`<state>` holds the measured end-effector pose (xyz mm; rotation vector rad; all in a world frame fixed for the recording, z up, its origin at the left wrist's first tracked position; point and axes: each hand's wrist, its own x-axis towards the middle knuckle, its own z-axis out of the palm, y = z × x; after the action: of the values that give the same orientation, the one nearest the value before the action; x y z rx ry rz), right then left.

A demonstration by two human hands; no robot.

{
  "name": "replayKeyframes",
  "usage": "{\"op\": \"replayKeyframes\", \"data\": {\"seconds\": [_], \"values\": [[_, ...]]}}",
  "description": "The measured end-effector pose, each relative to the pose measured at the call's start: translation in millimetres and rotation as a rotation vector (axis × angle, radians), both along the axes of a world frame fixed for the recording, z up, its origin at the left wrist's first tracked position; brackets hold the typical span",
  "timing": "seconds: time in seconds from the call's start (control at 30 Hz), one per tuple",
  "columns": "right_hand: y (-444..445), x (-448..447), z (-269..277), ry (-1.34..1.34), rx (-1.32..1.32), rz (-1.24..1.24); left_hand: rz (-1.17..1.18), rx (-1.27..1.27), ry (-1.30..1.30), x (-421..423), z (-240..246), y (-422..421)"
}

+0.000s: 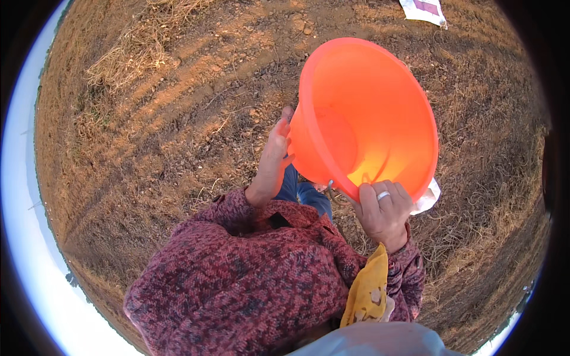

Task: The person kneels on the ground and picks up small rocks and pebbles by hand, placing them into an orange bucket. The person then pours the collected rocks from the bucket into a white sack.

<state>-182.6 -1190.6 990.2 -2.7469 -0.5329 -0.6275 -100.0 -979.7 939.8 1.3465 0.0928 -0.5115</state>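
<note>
An orange plastic tub is tilted on its side in front of me, its mouth facing up and to the right. No contents show inside it. My right hand, with a ring on one finger, grips the near rim, fingers over the inside. My left hand is at the tub's outer left side, fingers apart and slightly blurred; whether it presses on the wall is hard to tell. A thin curved piece, perhaps metal, shows beside the rim near my right thumb.
Dry, stubbly soil surrounds my feet. A heap of dry stalks lies at upper left. A white sheet or bag with a purple patch lies far ahead. Another white piece shows behind the tub. Yellow cloth hangs by my right arm.
</note>
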Motion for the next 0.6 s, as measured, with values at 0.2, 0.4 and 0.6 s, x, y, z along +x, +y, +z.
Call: {"op": "replayKeyframes", "data": {"seconds": [0.2, 0.4, 0.6], "values": [[96.3, 168.7, -73.4, 0.153, -0.154, 0.45, 0.227, -0.609, 0.697, 90.1, -39.5, 77.9], [182.5, 263.8, -90.7, 0.319, -0.127, 0.812, 0.633, -0.682, 1.159, 117.4, -91.1, 170.7], [144.0, 321.8, -130.3, 0.472, 0.041, 0.43, 0.966, -1.072, 1.215, 157.0, -129.3, 244.3]]}}
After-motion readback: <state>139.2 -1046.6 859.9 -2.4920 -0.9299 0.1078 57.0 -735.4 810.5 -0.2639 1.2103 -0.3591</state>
